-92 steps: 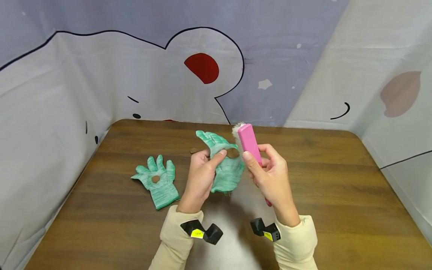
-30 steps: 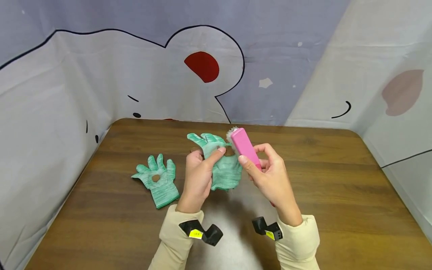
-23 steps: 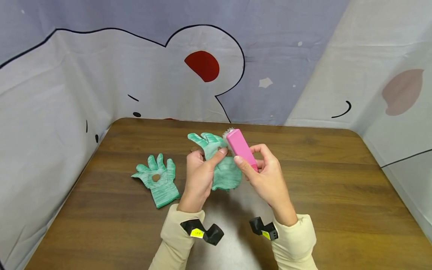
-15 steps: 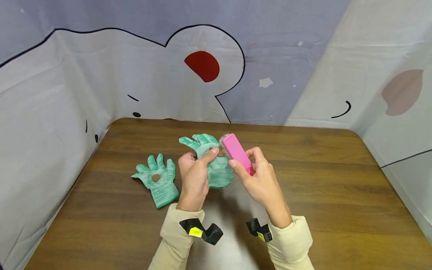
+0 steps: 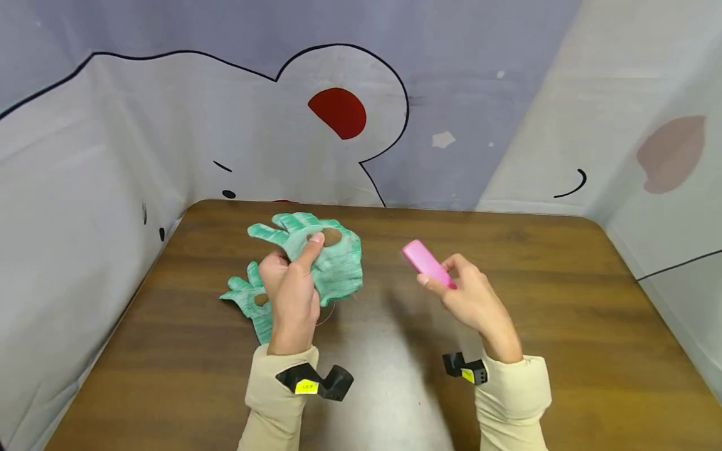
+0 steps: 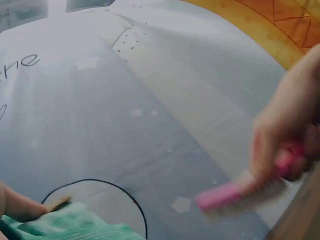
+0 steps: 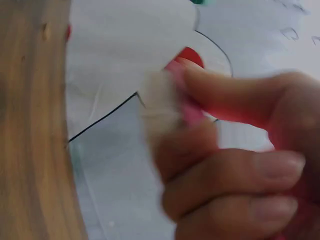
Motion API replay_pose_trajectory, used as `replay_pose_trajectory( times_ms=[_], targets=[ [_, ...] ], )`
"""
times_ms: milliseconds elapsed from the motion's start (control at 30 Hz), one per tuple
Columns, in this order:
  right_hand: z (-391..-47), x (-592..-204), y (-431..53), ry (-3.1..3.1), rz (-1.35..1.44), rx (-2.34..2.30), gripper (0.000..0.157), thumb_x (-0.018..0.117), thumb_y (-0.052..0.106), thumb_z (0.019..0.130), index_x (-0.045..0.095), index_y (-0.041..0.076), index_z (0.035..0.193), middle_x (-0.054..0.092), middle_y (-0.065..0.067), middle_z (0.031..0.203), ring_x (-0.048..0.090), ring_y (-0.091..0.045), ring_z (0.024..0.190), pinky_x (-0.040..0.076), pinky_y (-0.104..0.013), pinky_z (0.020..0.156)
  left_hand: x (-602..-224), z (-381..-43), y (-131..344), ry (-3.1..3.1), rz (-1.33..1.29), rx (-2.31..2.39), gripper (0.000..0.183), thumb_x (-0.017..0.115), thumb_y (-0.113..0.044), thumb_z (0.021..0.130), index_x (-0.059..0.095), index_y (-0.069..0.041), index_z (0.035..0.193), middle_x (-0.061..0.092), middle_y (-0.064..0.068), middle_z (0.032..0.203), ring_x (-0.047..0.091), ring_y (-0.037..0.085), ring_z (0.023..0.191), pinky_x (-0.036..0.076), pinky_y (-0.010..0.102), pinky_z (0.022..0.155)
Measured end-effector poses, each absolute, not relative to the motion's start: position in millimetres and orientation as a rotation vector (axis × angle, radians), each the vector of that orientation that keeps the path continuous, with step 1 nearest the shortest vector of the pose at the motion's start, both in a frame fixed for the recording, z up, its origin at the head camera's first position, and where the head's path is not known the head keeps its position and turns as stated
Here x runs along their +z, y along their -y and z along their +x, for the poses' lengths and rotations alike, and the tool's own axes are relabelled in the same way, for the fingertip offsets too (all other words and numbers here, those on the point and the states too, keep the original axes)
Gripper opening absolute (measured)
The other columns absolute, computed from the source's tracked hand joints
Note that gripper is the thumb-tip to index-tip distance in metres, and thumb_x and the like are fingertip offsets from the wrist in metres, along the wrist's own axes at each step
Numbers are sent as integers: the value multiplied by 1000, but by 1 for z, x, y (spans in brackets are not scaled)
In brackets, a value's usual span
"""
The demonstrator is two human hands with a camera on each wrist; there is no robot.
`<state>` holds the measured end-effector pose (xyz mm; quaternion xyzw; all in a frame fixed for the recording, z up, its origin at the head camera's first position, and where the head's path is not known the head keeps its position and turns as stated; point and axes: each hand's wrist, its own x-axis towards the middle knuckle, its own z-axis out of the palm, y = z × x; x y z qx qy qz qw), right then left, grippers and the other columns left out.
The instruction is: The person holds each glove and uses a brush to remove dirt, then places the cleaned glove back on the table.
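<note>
A green glove (image 5: 343, 272) with a brown patch (image 5: 331, 236) on its palm is above a wooden table (image 5: 564, 313), pinched in the left hand (image 5: 294, 291), thumb on the palm, other fingers partly hidden. Apart from it, the right hand (image 5: 474, 297) curls its fingers around a pink brush (image 5: 424, 258). A second green glove (image 5: 242, 297) lies partly behind the left hand. The step appears to be brushing; a stroke would call for bringing brush to patch, cloth held firm.
</note>
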<state>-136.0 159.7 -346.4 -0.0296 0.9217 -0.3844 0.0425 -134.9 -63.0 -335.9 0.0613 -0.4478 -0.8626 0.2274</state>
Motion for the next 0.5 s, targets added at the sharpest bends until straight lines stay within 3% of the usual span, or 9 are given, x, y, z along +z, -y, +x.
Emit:
replay_pose_trajectory(
  times_ms=[200, 500],
  targets=[
    [-127, -339, -153, -2540, -147, -1766, 39, 66, 38, 84, 46, 9, 103, 45, -5, 52, 37, -10, 43, 31, -24, 37, -342, -134, 45, 1474, 128, -2429, 19, 68, -2, 80, 60, 6, 95, 62, 5, 84, 60, 15, 75, 52, 29, 70],
    [-116, -333, -128, -2385, -293, -2048, 25, 63, 21, 87, 47, 8, 102, 44, -7, 51, 37, -12, 41, 28, -23, 35, -349, -131, 27, 1701, 58, -2391, 17, 68, -4, 80, 62, 4, 93, 63, 4, 78, 61, 14, 67, 52, 28, 61]
  ],
)
